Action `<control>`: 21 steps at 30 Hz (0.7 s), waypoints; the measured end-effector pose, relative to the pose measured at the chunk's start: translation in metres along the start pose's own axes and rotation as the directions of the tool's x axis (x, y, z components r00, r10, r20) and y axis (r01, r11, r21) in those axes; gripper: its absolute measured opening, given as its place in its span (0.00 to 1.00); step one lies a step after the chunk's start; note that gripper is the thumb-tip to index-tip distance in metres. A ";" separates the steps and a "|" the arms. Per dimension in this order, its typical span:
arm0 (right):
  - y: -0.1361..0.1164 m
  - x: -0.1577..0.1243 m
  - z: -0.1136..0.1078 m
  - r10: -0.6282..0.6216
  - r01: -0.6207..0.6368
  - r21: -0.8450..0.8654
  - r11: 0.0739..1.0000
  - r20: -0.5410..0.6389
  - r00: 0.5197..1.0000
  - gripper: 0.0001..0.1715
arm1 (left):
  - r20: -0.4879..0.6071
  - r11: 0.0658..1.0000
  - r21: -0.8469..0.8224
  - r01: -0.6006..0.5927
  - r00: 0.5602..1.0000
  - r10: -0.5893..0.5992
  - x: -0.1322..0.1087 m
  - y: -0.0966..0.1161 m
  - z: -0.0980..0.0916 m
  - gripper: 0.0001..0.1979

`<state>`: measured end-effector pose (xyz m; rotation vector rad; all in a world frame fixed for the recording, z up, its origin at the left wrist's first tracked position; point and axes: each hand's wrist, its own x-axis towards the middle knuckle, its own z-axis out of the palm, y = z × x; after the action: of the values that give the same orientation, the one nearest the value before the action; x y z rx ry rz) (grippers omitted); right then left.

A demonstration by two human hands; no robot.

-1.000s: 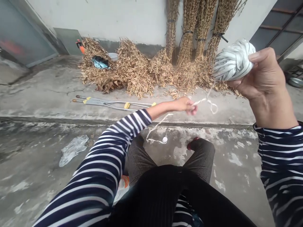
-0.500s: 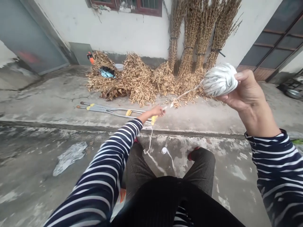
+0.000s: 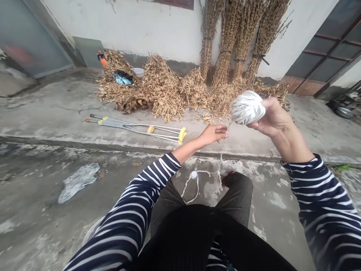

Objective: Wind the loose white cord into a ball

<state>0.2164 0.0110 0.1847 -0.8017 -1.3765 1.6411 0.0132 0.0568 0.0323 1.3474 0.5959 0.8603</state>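
My right hand [image 3: 273, 118] is raised in front of me, closed around a ball of white string [image 3: 247, 108]. A loose strand [image 3: 221, 154] drops from the ball past my left hand [image 3: 214, 133] to the concrete between my knees. There it loops beside a small white round object [image 3: 193, 174]. My left hand is stretched forward just left of the ball, its fingers pinched on the strand. Both sleeves are dark blue with white stripes.
A pair of metal crutches [image 3: 135, 128] with yellow pads lies on the raised concrete step ahead. Heaps of dried brown plants [image 3: 163, 84] and tied bundles [image 3: 229, 41] stand against the white wall. A crumpled plastic sheet [image 3: 77, 180] lies at left.
My right hand has come down and leftward with the ball. My left hand swung left, pulling the strand taut, then returned right beside the ball. The strand now hangs slack.
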 end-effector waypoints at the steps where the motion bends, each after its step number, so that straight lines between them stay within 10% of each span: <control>1: -0.001 0.001 0.001 -0.006 0.006 0.008 1.000 -0.002 1.000 0.26 | 0.029 1.000 0.003 0.020 0.999 -0.020 -0.005 -0.001 0.004 0.19; 4: -0.003 0.002 0.003 -0.013 0.013 0.041 0.999 0.011 1.000 0.27 | 0.186 0.995 0.055 0.083 0.978 -0.092 -0.023 0.001 0.003 0.20; 8: 0.002 0.002 0.004 0.010 -0.012 0.059 0.998 0.048 0.999 0.28 | 0.290 0.946 0.291 0.145 0.929 -0.232 -0.034 0.027 -0.047 0.16; 11: 0.005 0.005 0.010 0.008 -0.011 0.041 0.999 0.060 0.998 0.29 | -0.028 0.830 0.548 0.107 0.994 -0.110 -0.008 0.062 -0.089 0.10; 13: 0.003 0.007 0.017 -0.021 0.020 0.027 0.999 0.044 0.999 0.29 | -0.251 0.775 0.629 0.056 0.959 0.135 0.024 0.083 -0.096 0.14; 16: -0.012 0.006 0.028 -0.103 0.104 0.027 0.994 -0.044 0.994 0.26 | -0.319 0.799 0.591 -0.111 0.877 0.359 0.073 0.091 -0.064 0.16; 21: -0.040 -0.014 0.036 -0.188 0.184 -0.045 0.982 -0.114 0.976 0.21 | 0.099 0.944 0.309 -0.120 0.991 0.094 0.075 0.044 0.035 0.11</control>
<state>0.1986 -0.0152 0.2308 -0.7532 -1.3559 1.4078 0.0754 0.0973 0.0891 1.7099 0.6173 0.8151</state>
